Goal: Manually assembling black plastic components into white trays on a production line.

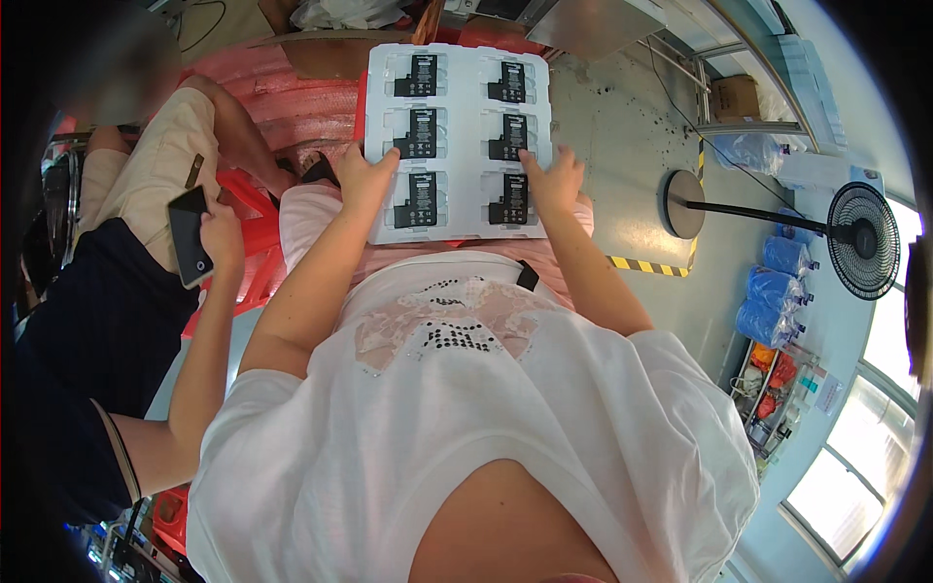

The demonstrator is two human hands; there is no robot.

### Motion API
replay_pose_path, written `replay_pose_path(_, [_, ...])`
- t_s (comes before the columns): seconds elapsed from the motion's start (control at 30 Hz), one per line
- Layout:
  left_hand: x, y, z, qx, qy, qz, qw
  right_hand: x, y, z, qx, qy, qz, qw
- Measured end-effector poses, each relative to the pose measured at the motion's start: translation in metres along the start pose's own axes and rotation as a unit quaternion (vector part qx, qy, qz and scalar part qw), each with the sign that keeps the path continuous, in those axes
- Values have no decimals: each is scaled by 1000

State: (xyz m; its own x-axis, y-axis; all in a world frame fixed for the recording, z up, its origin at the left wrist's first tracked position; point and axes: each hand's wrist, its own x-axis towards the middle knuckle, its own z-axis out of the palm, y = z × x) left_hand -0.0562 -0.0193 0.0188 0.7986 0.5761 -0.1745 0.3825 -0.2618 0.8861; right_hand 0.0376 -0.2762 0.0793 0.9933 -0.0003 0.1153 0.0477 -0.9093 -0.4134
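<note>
A white plastic tray lies across my lap. Several flat black batteries, probably for phones, sit in its moulded pockets in a left and a right column. My left hand grips the tray's left edge, its thumb on top near the middle and lower batteries; the other fingers are partly hidden. On the opposite edge, my right hand holds the tray with its thumb over the rim, close to the middle right battery, and its fingers along the outer side.
To my left sits another person, holding a dark phone in one hand. Red plastic stools stand between us. On the right are a black pedestal fan, blue water bottles and yellow-black floor tape. A metal-edged bench stands ahead.
</note>
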Motion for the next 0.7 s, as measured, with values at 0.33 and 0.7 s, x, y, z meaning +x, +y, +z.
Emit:
replay_pose_path(0.33, [-71,-24,-7,99,70,-35,992,-12,15,-31,362,-306,184,861])
replay_pose_path(0.7, [-47,-28,11,32,97,-198,975,57,52,59,629,-441,54,637])
